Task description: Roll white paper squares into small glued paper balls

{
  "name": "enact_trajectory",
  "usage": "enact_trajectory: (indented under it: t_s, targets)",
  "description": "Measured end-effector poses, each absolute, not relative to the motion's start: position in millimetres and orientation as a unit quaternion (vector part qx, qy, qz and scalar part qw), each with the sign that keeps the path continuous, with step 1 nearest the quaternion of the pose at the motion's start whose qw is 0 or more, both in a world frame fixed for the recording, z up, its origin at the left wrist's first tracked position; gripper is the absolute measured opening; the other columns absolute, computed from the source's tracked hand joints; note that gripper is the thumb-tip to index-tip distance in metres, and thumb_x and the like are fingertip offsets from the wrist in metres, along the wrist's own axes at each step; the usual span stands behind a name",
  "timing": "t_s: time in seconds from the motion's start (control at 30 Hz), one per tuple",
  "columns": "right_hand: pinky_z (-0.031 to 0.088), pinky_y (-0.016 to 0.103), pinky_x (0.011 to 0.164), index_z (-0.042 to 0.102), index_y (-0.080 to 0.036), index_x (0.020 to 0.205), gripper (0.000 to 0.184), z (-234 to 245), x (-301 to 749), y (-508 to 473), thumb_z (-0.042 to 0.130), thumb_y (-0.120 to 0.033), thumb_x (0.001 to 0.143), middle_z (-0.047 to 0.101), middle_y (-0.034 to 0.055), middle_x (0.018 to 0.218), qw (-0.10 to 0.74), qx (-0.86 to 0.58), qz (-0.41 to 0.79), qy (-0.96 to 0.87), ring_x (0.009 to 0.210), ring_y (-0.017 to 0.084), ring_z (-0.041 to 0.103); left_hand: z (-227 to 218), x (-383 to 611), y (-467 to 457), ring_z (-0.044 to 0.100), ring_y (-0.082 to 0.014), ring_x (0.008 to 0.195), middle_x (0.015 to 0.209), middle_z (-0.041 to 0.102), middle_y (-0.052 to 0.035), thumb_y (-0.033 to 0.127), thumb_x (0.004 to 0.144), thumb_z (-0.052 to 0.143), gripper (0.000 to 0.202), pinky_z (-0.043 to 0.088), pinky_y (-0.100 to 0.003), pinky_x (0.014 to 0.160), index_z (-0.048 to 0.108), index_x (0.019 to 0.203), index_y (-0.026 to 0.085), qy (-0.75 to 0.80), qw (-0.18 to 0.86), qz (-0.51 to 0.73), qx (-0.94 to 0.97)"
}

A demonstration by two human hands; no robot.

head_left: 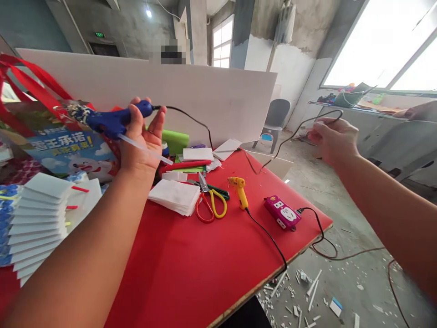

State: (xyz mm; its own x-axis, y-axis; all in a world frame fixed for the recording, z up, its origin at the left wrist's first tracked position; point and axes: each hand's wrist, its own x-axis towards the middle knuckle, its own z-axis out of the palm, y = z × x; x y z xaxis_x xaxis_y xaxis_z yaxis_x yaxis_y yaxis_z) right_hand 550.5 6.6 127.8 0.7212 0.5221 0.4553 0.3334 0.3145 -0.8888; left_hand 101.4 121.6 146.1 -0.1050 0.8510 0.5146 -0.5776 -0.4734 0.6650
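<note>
We are holding the blue hot glue gun (109, 124) over the red tabletop (177, 259) — our left hand (139, 134) is clasping its handle, a translucent glue stick (157, 155) jutting out. Our right hand (336, 137) is pinching a dark cord (341, 112) between thumb and fingers, while a yellow hot glue gun (242, 193) is lying near the magenta power strip (278, 210).

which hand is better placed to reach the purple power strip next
Probably the right hand: it pinches only a dark cord and is nearer the power strip, while the left hand holds the blue glue gun farther away.
</note>
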Motion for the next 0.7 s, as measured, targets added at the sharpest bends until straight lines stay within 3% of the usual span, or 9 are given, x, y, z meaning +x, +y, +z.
enact_trajectory:
  t_s: [0.07, 0.13, 0.23, 0.33, 0.53, 0.7]
  targets:
    - [0.055, 0.025, 0.067, 0.069, -0.014, 0.094, 0.025, 122, 549, 2, 0.076, -0.023, 0.072, 0.063, 0.0014, 0.072, 0.690, -0.600, 0.071, -0.397, 0.063, 0.009, 0.059, 147, 110, 136, 0.062, -0.0159, 0.123, 0.143, 0.057, 0.0023, 0.031, 0.104, 0.045, 0.034, 0.052, -0.022, 0.101, 0.051, 0.135, 0.022, 0.151, 0.492, 0.725, 0.458]
    - [0.056, 0.027, 0.069, 0.070, -0.014, 0.096, 0.033, 104, 543, -8, 0.080, -0.027, 0.068, 0.068, 0.0033, 0.077, 0.620, -0.631, 0.132, -0.446, 0.065, 0.011, 0.060, 131, 120, 146, 0.064, -0.0160, 0.120, 0.138, 0.060, 0.0026, 0.032, 0.100, 0.054, 0.030, 0.054, -0.023, 0.099, 0.056, 0.129, 0.023, 0.151, 0.525, 0.706, 0.451]
    - [0.054, 0.029, 0.065, 0.070, -0.015, 0.101, 0.040, 71, 530, -30, 0.080, -0.034, 0.067, 0.072, 0.0048, 0.078, 0.495, -0.693, 0.208, -0.480, 0.064, 0.013, 0.059, 86, 138, 155, 0.071, -0.0175, 0.107, 0.118, 0.070, -0.0004, 0.034, 0.088, 0.071, 0.026, 0.057, -0.029, 0.097, 0.065, 0.110, 0.022, 0.187, 0.609, 0.656, 0.404]
    - [0.053, 0.032, 0.067, 0.068, -0.017, 0.106, 0.043, 47, 520, -52, 0.078, -0.038, 0.071, 0.075, 0.0071, 0.080, 0.411, -0.726, 0.256, -0.488, 0.070, 0.018, 0.063, 44, 153, 156, 0.074, -0.0183, 0.094, 0.097, 0.073, -0.0032, 0.031, 0.084, 0.076, 0.020, 0.060, -0.034, 0.090, 0.065, 0.096, 0.019, 0.225, 0.629, 0.638, 0.383]
    - [0.053, 0.032, 0.070, 0.070, -0.019, 0.105, 0.043, 52, 513, -72, 0.078, -0.044, 0.071, 0.075, 0.0055, 0.084, 0.387, -0.719, 0.312, -0.485, 0.070, 0.016, 0.061, 11, 174, 154, 0.075, -0.0223, 0.089, 0.091, 0.072, -0.0067, 0.022, 0.076, 0.082, 0.029, 0.062, -0.038, 0.085, 0.064, 0.097, 0.016, 0.261, 0.669, 0.569, 0.400]
    - [0.053, 0.032, 0.067, 0.072, -0.022, 0.101, 0.042, 57, 510, -73, 0.078, -0.046, 0.067, 0.073, 0.0037, 0.078, 0.351, -0.723, 0.299, -0.514, 0.068, 0.017, 0.062, -1, 182, 162, 0.076, -0.0199, 0.077, 0.080, 0.072, -0.0077, 0.020, 0.084, 0.075, 0.020, 0.062, -0.032, 0.078, 0.062, 0.096, 0.010, 0.323, 0.686, 0.565, 0.326]
